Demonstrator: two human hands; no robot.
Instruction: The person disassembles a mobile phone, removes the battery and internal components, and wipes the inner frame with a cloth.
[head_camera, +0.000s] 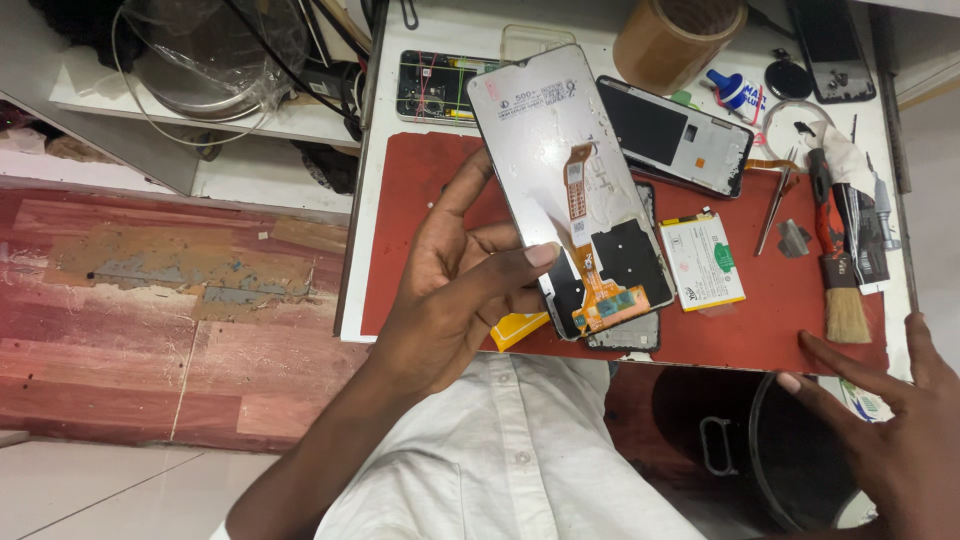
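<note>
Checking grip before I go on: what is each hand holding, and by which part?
The left hand holds the phone screen panel by its lower left edge, thumb across the back. The right hand holds nothing.

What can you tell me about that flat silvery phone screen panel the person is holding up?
The flat silvery phone screen panel is a thin rectangle with rounded corners, seen from its back. The back looks like pale metal foil with dark patches near the lower end and an orange flex ribbon running down its middle to a connector. It is held tilted above the red work mat, its lower end nearer the person. The left hand grips its left edge, thumb pressed on the back; the right hand is apart from it.
</note>
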